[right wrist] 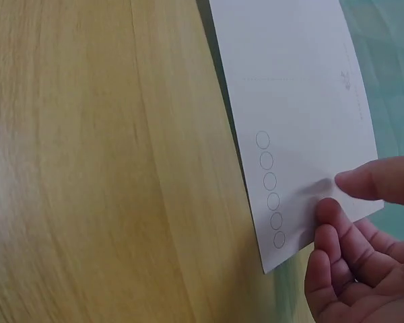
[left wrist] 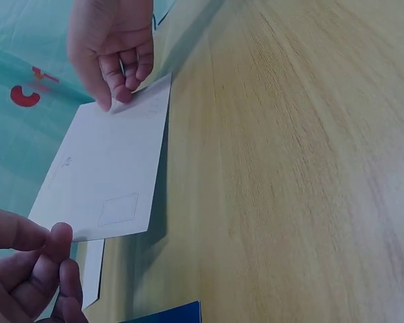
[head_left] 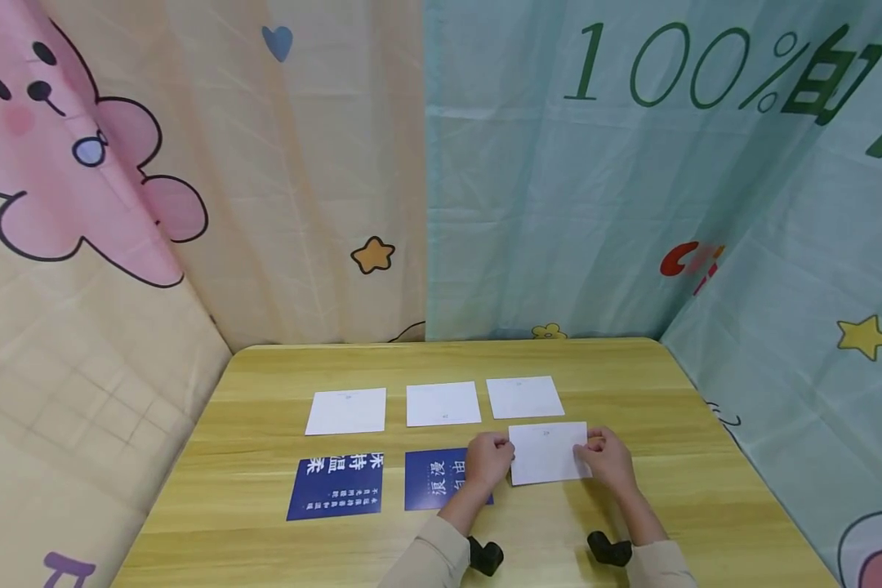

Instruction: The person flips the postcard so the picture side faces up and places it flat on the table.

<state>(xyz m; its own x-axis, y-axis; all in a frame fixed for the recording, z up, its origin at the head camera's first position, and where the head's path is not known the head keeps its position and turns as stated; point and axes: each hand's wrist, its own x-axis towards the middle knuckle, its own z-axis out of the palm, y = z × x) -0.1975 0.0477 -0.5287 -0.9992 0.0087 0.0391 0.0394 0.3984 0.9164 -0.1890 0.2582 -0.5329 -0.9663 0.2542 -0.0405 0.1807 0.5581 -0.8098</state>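
A white postcard (head_left: 547,454) is held a little above the table, its shadow falling on the wood. My left hand (head_left: 488,461) pinches its left edge between thumb and fingers. At the right edge, my right hand (head_left: 608,462) holds it with thumb and fingertips. Small circles and a stamp box are printed on the postcard's face (right wrist: 299,114). Partly behind my left hand lies a blue card (head_left: 428,482) with white characters. Another blue card (head_left: 336,488) lies farther left.
Three white cards, left (head_left: 347,411), middle (head_left: 443,405) and right (head_left: 525,398), form a row at the back of the wooden table (head_left: 213,490). Printed curtains (head_left: 323,163) enclose the table's back and sides. A dark strap piece (head_left: 608,549) sits by each wrist.
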